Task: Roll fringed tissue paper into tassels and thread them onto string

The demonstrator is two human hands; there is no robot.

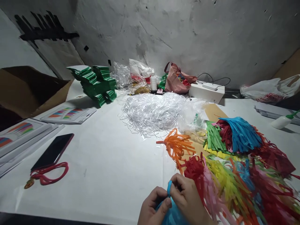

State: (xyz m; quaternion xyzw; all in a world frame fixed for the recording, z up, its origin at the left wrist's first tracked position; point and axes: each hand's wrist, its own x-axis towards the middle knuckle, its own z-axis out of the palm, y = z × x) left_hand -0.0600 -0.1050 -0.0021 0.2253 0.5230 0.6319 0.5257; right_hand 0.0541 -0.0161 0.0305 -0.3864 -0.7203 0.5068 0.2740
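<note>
At the bottom edge, my left hand and my right hand are both closed on a blue paper tassel. Their fingers pinch its looped top between them, and the blue fringe runs down under my palms and out of view. Right beside my right hand lies a pile of finished paper tassels in red, pink, yellow, green and blue. An orange tassel lies just beyond my hands.
A heap of white shredded strips sits mid-table. Green paper stacks stand back left. A dark phone and red lanyard lie at left by paper packs. Glue bottles, bags and a white box line the wall.
</note>
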